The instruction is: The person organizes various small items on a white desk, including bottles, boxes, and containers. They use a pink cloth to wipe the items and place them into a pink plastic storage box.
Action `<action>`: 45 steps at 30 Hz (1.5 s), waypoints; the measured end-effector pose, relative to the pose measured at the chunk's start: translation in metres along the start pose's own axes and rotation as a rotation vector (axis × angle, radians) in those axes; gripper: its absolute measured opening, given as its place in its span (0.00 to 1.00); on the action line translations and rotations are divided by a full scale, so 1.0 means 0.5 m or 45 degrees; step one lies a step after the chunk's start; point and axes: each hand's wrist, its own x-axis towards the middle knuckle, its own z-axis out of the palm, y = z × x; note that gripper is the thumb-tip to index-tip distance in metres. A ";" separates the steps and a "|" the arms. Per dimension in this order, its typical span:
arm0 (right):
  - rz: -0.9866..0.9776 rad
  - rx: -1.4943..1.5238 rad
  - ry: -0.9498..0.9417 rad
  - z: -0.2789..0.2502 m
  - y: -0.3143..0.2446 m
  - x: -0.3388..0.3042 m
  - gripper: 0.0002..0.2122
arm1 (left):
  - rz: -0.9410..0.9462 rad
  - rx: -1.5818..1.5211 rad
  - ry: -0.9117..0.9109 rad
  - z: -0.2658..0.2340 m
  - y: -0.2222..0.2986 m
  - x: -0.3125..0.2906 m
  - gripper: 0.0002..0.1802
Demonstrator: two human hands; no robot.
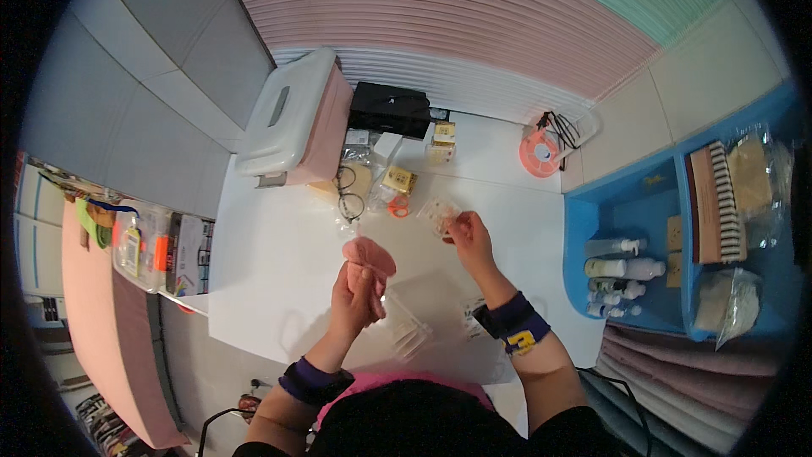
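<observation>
My left hand (359, 294) is closed around a soft pink cloth item (370, 258), folded and rounded at its top, held above the white table (279, 262). To the right and a little farther away, my right hand (470, 239) has its fingers curled at the edge of a small clear plastic packet (439, 216) with pale bits in it. Exactly what is in the packet is too small to make out. Below and between my hands lies a clear plastic case (408, 327). A small patterned packet (476, 322) rests by my right wrist, partly hidden by it.
Orange-handled scissors (398, 206), black round glasses (349, 195) and a yellow box (399, 178) lie beyond my hands. Farther back stand a pink bin with a white lid (292, 118) and a black box (390, 109). A blue shelf unit (626, 199) with bottles borders the right.
</observation>
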 end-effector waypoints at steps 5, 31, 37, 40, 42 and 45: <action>-0.075 0.020 -0.208 0.087 -0.109 -0.193 0.11 | 0.221 0.164 -0.037 0.062 0.073 -0.067 0.15; -0.222 0.358 -0.297 0.080 -0.236 -0.399 0.11 | 0.032 -0.079 -0.196 0.101 0.156 -0.222 0.34; -0.586 -0.118 -0.108 0.092 -0.261 -0.413 0.16 | 0.217 -0.041 -0.215 0.156 0.159 -0.233 0.35; -0.683 -0.123 -0.135 0.101 -0.255 -0.426 0.18 | 0.457 0.101 -0.215 0.156 0.149 -0.217 0.33; -0.827 -0.214 -0.124 0.100 -0.265 -0.440 0.18 | 0.656 0.329 -0.172 0.164 0.153 -0.213 0.32; -0.669 0.028 -0.246 0.095 -0.260 -0.447 0.16 | 0.747 0.435 -0.020 0.170 0.154 -0.211 0.25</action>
